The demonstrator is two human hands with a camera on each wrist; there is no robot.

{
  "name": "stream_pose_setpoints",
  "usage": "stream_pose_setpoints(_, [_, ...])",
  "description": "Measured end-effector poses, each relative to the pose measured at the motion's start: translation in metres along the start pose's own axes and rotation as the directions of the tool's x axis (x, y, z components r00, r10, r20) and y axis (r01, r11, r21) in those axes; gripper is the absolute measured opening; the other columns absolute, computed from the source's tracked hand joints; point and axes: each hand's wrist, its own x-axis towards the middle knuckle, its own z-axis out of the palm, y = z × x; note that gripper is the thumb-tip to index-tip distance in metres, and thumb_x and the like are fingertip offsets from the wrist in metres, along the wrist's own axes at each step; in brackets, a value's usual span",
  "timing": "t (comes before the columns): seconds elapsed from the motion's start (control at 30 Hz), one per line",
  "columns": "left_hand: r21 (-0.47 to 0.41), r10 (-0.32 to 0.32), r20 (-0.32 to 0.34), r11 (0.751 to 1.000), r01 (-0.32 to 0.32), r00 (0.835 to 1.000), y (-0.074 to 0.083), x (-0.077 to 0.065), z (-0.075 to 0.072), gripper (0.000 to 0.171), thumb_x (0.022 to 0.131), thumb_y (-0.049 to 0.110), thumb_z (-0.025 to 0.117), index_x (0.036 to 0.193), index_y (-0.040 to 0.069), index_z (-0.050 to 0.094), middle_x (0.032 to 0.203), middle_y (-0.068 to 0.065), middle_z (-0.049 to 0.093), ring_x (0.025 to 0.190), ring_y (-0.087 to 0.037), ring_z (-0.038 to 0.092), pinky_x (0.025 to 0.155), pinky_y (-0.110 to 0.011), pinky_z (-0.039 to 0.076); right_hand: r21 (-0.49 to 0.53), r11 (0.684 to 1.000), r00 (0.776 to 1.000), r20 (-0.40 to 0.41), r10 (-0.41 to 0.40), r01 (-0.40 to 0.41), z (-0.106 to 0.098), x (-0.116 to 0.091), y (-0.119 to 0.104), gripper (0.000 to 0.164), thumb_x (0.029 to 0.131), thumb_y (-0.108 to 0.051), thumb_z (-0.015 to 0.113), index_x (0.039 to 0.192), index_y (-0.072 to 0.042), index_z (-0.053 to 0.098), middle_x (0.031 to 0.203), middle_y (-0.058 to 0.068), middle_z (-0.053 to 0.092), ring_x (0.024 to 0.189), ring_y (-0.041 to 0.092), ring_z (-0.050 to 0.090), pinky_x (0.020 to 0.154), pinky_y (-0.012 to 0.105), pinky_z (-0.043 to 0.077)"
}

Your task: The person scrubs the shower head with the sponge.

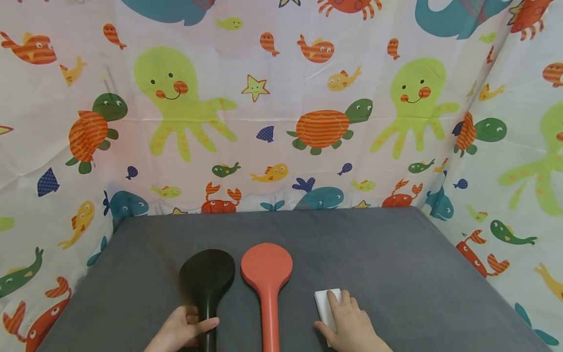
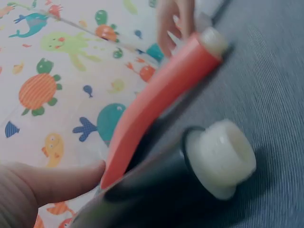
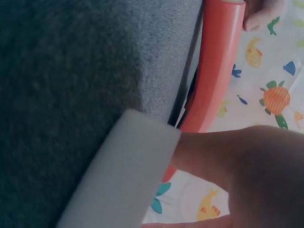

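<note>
My left hand (image 1: 182,326) grips the handle of a black round-headed, long-handled paddle-like thing (image 1: 207,274), its thumb across the handle. In the left wrist view a pale knobbed end (image 2: 227,151) shows on that black handle (image 2: 147,185). Beside it to the right lies a matching red paddle-like thing (image 1: 267,266), untouched, also with a pale handle end (image 2: 213,42). Farther right, my right hand (image 1: 352,322) holds a flat white block (image 1: 324,308) with its fingers over it and thumb at its side. The block (image 3: 126,166) looks plain in the right wrist view; its exact kind is unclear.
A grey cloth-covered table (image 1: 374,254) lies beneath everything. White curtains (image 1: 272,107) printed with sea animals stand behind it and along both sides.
</note>
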Motion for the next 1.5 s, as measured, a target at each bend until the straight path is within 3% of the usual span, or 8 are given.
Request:
stream_pose_setpoints(0.27, [-0.09, 0.004, 0.062, 0.996, 0.002, 0.998, -0.005, -0.001, -0.004, 0.041, 0.088, 0.027, 0.065, 0.102, -0.012, 0.061, 0.088, -0.009, 0.067, 0.083, -0.029, 0.065, 0.077, -0.046, 0.052, 0.019, 1.0, 0.999, 0.038, -0.006, 0.005, 0.002, 0.001, -0.003, 0.064, 0.075, -0.036, 0.073, 0.118, 0.006, 0.052, 0.102, 0.027, 0.044, 0.08, 0.034, 0.05, 0.048, 0.044, 0.046])
stream_pose_setpoints(0.53, [-0.081, -0.053, -0.097, 0.996, 0.045, 0.994, 0.0, -0.005, 0.008, 0.074, 0.089, 0.032, 0.062, 0.124, -0.026, 0.033, 0.114, -0.037, 0.051, 0.094, -0.036, 0.06, 0.078, -0.047, 0.051, 0.027, 0.999, 0.999, -0.026, -0.029, 0.029, -0.003, 0.002, -0.006, 0.054, 0.075, -0.024, 0.072, 0.118, 0.003, 0.054, 0.112, 0.023, 0.041, 0.08, 0.031, 0.05, 0.047, 0.04, 0.045])
stream_pose_setpoints(0.7, [-0.062, 0.057, -0.189, 0.996, -0.07, 0.98, 0.006, -0.012, 0.017, 0.061, 0.085, 0.029, 0.066, 0.118, -0.018, 0.046, 0.1, -0.017, 0.064, 0.09, -0.027, 0.061, 0.077, -0.041, 0.051, 0.001, 0.991, 0.969, -0.208, -0.134, 0.137, -0.014, 0.007, -0.013, 0.053, 0.075, -0.022, 0.071, 0.121, -0.001, 0.055, 0.119, 0.018, 0.044, 0.085, 0.025, 0.052, 0.048, 0.032, 0.045])
stream_pose_setpoints(0.87, [-0.053, 0.148, -0.221, 0.985, -0.163, 0.964, 0.017, -0.022, 0.026, 0.055, 0.084, 0.024, 0.069, 0.122, -0.01, 0.048, 0.098, -0.013, 0.066, 0.09, -0.025, 0.063, 0.077, -0.041, 0.051, -0.027, 0.925, 0.856, -0.37, -0.362, 0.379, -0.032, 0.016, -0.031, 0.054, 0.078, -0.023, 0.069, 0.127, -0.008, 0.053, 0.13, 0.013, 0.045, 0.097, 0.021, 0.053, 0.062, 0.033, 0.05])
stream_pose_setpoints(1.1, [0.036, 0.309, -0.138, 0.951, -0.307, 0.941, 0.033, -0.03, 0.048, 0.057, 0.077, 0.024, 0.076, 0.122, -0.002, 0.053, 0.106, -0.015, 0.062, 0.092, -0.022, 0.062, 0.073, -0.033, 0.055, -0.062, 0.669, 0.603, -0.379, -0.702, 0.74, -0.045, 0.02, -0.076, 0.052, 0.087, -0.028, 0.064, 0.134, -0.012, 0.046, 0.142, 0.011, 0.037, 0.123, 0.027, 0.04, 0.091, 0.042, 0.046])
stream_pose_setpoints(1.23, [0.084, 0.479, -0.107, 0.877, -0.473, 0.871, 0.036, -0.034, 0.061, 0.048, 0.076, 0.015, 0.077, 0.115, -0.003, 0.055, 0.106, -0.015, 0.059, 0.09, -0.015, 0.06, 0.07, -0.03, 0.055, -0.163, 0.568, 0.493, -0.345, -0.799, 0.807, -0.042, 0.021, -0.095, 0.06, 0.08, -0.025, 0.073, 0.133, -0.013, 0.048, 0.143, 0.009, 0.037, 0.13, 0.029, 0.034, 0.102, 0.039, 0.037])
stream_pose_setpoints(1.4, [0.242, 0.68, -0.101, 0.725, -0.645, 0.726, 0.03, -0.033, 0.074, 0.04, 0.076, 0.008, 0.075, 0.11, 0.001, 0.057, 0.099, -0.01, 0.061, 0.085, -0.007, 0.059, 0.062, -0.024, 0.053, -0.238, 0.55, 0.446, -0.376, -0.812, 0.801, -0.047, 0.032, -0.101, 0.062, 0.076, -0.024, 0.077, 0.131, -0.013, 0.051, 0.144, 0.01, 0.037, 0.132, 0.031, 0.032, 0.106, 0.04, 0.031])
stream_pose_setpoints(1.5, [0.237, 0.665, -0.081, 0.737, -0.633, 0.743, 0.028, -0.033, 0.079, 0.034, 0.081, 0.012, 0.071, 0.111, 0.002, 0.057, 0.095, -0.008, 0.059, 0.083, -0.008, 0.059, 0.06, -0.022, 0.053, -0.232, 0.593, 0.45, -0.46, -0.765, 0.771, -0.056, 0.044, -0.098, 0.05, 0.083, -0.023, 0.07, 0.129, -0.013, 0.054, 0.141, 0.012, 0.041, 0.13, 0.033, 0.036, 0.103, 0.044, 0.034])
